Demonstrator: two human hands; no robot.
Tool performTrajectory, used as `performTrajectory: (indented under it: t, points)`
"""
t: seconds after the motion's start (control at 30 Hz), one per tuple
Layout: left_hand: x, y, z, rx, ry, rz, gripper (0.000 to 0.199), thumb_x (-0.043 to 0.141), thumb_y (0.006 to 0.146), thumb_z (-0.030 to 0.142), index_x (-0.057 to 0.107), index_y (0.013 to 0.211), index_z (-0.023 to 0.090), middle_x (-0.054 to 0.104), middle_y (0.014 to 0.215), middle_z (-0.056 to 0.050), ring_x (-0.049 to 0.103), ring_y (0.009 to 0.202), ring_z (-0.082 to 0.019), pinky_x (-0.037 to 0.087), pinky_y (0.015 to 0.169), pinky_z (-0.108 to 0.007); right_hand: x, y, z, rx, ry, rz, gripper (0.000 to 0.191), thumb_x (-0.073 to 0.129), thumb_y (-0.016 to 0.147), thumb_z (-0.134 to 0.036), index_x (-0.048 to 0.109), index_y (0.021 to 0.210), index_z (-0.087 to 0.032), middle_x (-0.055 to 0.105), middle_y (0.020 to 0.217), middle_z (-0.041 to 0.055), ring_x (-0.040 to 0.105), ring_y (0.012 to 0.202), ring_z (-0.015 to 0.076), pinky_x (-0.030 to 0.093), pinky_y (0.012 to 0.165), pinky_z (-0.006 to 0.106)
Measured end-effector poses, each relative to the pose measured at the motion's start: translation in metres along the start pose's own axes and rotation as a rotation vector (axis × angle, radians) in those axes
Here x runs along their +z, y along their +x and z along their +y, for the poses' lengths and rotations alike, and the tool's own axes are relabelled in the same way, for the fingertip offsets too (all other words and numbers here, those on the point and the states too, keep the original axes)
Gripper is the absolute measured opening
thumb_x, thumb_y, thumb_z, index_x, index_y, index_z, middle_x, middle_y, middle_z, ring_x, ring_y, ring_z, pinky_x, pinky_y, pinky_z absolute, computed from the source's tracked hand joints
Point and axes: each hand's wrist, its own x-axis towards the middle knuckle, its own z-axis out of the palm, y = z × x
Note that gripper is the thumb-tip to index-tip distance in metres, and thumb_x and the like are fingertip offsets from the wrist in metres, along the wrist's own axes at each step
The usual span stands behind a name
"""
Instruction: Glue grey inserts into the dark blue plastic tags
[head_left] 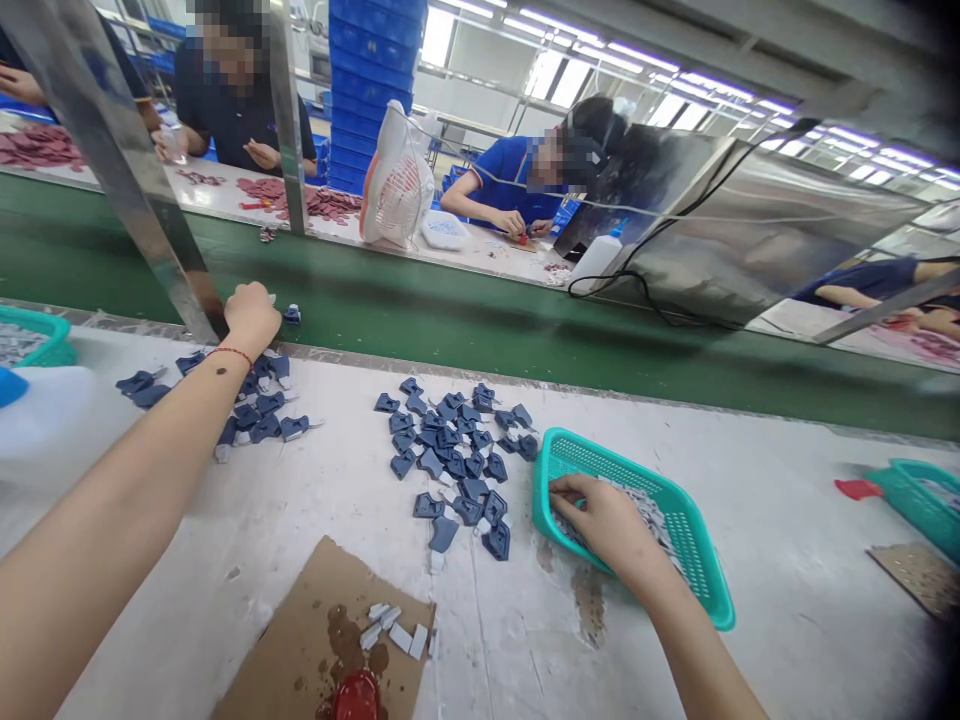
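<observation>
My left hand (253,318) reaches over the near edge of the green conveyor belt, its back toward me and its fingertips hidden. Just right of it, a small dark blue piece with a pale part (292,315) lies on the belt. Under my left wrist spreads a group of dark blue plastic pieces (266,425). My right hand (604,515) is inside a green mesh basket (709,570), fingers curled down at small grey pieces (649,510); whatever is between the fingertips is hidden. Between my hands lies a larger pile of dark blue pieces (450,435), several with pale tabs.
Stained cardboard (277,640) in front of me holds grey strips (401,637) and a red cap-like object (356,695). A white container (52,420) stands left. A metal post (142,160) rises by my left hand. Co-workers (502,185) sit beyond the belt.
</observation>
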Motion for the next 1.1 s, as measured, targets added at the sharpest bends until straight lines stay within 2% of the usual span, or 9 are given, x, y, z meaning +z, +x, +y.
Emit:
performTrajectory:
  t: [0.17,0.23,0.3,0.43,0.57,0.7,0.83,0.97,1.1]
  points:
    - [0.012,-0.034,0.025,-0.046,-0.321,-0.1,0.017,0.062,0.089,0.016,0.062,0.106,0.011,0.066,0.11,-0.01,0.065,0.097,-0.021,0.056,0.084,-0.04,0.0,0.002,-0.003,-0.036,-0.029,-0.008,0.019,0.055,0.074,-0.021,0.073,0.078,-0.019,0.074,0.084,0.0109,0.069,0.08,0.0276,0.051,0.069,0.034]
    - [0.015,-0.059,0.035,-0.056,-0.469,-0.208,0.005,0.059,0.088,0.009,0.061,0.093,0.008,0.069,0.099,-0.011,0.068,0.091,-0.018,0.057,0.083,-0.034,0.0,0.001,-0.005,-0.051,-0.031,-0.011,0.018,0.054,0.074,-0.02,0.072,0.078,-0.019,0.074,0.086,0.0117,0.068,0.081,0.0279,0.05,0.07,0.034]
    - [0.012,-0.09,0.043,-0.066,-0.595,-0.357,0.007,0.057,0.086,0.007,0.057,0.08,0.01,0.071,0.094,-0.012,0.07,0.088,-0.016,0.056,0.085,-0.031,-0.001,0.0,-0.007,-0.055,-0.027,-0.022,0.018,0.053,0.075,-0.02,0.07,0.076,-0.019,0.073,0.082,0.011,0.068,0.078,0.027,0.05,0.069,0.034]
    - [-0.006,-0.15,0.048,-0.097,-0.723,-0.63,0.012,0.063,0.083,0.011,0.054,0.075,0.013,0.075,0.095,-0.015,0.072,0.09,-0.019,0.056,0.089,-0.034,0.0,0.001,-0.007,-0.048,0.007,-0.047,0.018,0.055,0.072,-0.018,0.07,0.082,-0.018,0.072,0.073,0.0081,0.068,0.07,0.0244,0.049,0.065,0.032]
    - [-0.033,-0.193,0.04,-0.156,-0.759,-0.852,0.013,0.065,0.084,0.016,0.053,0.081,0.016,0.076,0.096,-0.012,0.071,0.096,-0.02,0.055,0.089,-0.034,-0.002,0.002,-0.004,-0.034,0.075,-0.054,0.022,0.057,0.071,-0.02,0.07,0.088,-0.015,0.071,0.069,0.0074,0.067,0.064,0.0236,0.05,0.06,0.032]
    - [-0.058,-0.217,0.026,-0.188,-0.749,-0.871,0.013,0.064,0.085,0.019,0.051,0.085,0.019,0.077,0.094,-0.008,0.071,0.094,-0.018,0.055,0.086,-0.032,-0.01,-0.015,-0.005,-0.024,0.163,0.06,0.032,0.056,0.081,-0.036,0.069,0.102,-0.016,0.072,0.084,0.0104,0.068,0.077,0.0256,0.054,0.067,0.035]
    - [-0.077,-0.239,0.003,-0.193,-0.683,-0.825,0.016,0.067,0.083,0.025,0.053,0.091,0.021,0.077,0.092,-0.005,0.07,0.094,-0.02,0.054,0.083,-0.032,-0.004,-0.059,-0.02,-0.063,0.285,0.201,0.031,0.054,0.087,-0.045,0.067,0.101,-0.02,0.069,0.106,0.011,0.068,0.089,0.0245,0.055,0.078,0.035]
    - [-0.093,-0.266,-0.024,-0.275,-0.549,-0.855,0.027,0.064,0.087,0.036,0.061,0.109,0.02,0.075,0.101,-0.007,0.067,0.101,-0.023,0.052,0.085,-0.032,0.036,-0.101,-0.034,-0.265,0.343,0.273,0.018,0.057,0.089,-0.037,0.066,0.09,-0.021,0.069,0.093,0.0082,0.069,0.084,0.0218,0.057,0.072,0.032]
    - [-0.102,-0.293,-0.043,-0.513,-0.64,-0.867,0.033,0.057,0.092,0.037,0.061,0.119,0.019,0.071,0.117,-0.011,0.061,0.116,-0.026,0.049,0.093,-0.035,0.078,-0.122,-0.031,-0.309,0.249,0.333,0.014,0.058,0.089,-0.032,0.068,0.087,-0.022,0.071,0.092,0.0069,0.068,0.089,0.0229,0.055,0.079,0.036]
